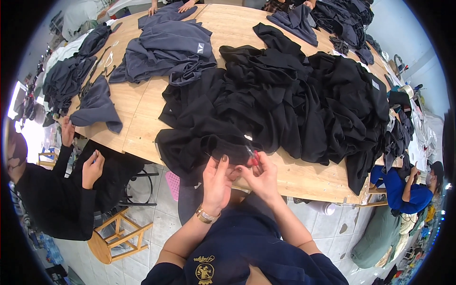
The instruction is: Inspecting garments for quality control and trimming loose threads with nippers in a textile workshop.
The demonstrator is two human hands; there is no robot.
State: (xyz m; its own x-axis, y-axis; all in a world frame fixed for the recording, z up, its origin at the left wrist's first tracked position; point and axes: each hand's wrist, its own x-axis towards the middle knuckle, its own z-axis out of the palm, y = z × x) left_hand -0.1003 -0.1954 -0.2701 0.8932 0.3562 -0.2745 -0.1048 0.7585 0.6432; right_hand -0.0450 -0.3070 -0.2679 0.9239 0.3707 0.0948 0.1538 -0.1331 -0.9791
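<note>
Along the bench (pixel 297 176), at its near edge, a black garment (pixel 183 147) is being worked on. Red-handled snips (pixel 256 158) are gripped by the right hand (pixel 264 180); whether cloth is pinched by the left hand (pixel 217 186) cannot be told. This piece seems unfinished; whether the heaped black garments (pixel 273 90) are done stays unclear.

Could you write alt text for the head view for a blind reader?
A person's left hand and right hand, the right holding a red-handled tool, are close together at piled black fabric on a wooden table. Grey fabric lies beyond; a co-worker is at left.
</note>
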